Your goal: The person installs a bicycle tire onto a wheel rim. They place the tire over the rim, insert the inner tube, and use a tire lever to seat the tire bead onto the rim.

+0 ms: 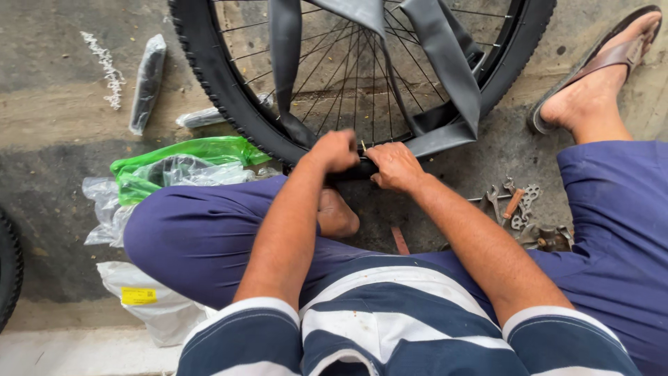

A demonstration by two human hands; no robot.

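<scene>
We see our own body from above. Our short-sleeved knit shirt (pixel 390 327) has broad navy and white horizontal stripes, with a few faint smudges on one white band, and its sleeves end in white cuffs above the elbow. Our forearms are bare, as are our left hand (pixel 335 150) and right hand (pixel 395 167). Loose dark-blue cloth trousers (pixel 202 237) cover our legs. A brown strapped sandal (pixel 612 56) is on one foot.

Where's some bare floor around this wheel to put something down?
Bare concrete lies far left, beyond the black wrapped packet. Another patch sits between the tyre and sandalled foot. Crowded: plastic bags by the left knee, wrenches by the right, and around both hands.
</scene>
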